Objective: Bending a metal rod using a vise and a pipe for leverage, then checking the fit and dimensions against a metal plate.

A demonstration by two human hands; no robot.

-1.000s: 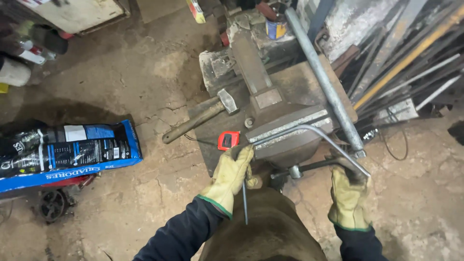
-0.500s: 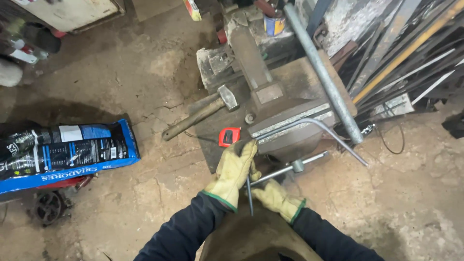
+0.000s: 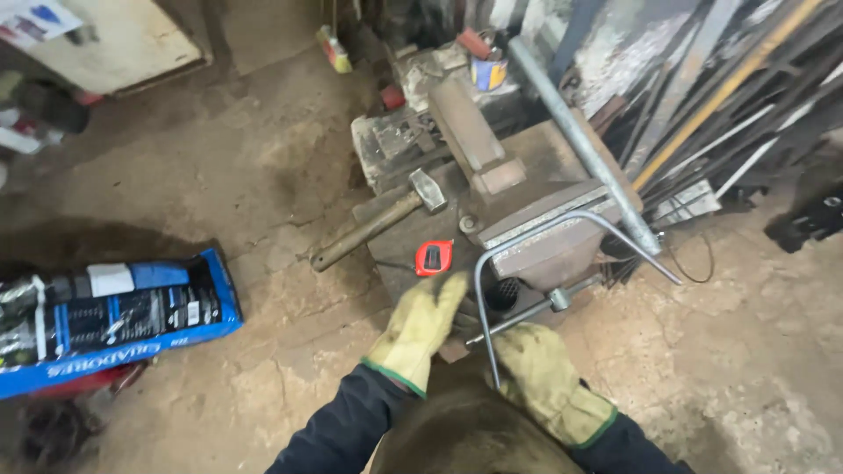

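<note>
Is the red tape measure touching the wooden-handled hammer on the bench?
Apart. The head view shows the small red tape measure lying below the steel hammer head, with a clear strip of dark bench top between them.

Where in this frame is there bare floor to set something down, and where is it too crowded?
Bare floor lies between the blue tool case and the hammer, and again right of the vise. It is crowded on the block around the red tape measure, where both gloved hands, left hand and right hand, meet the bent rod.
</note>
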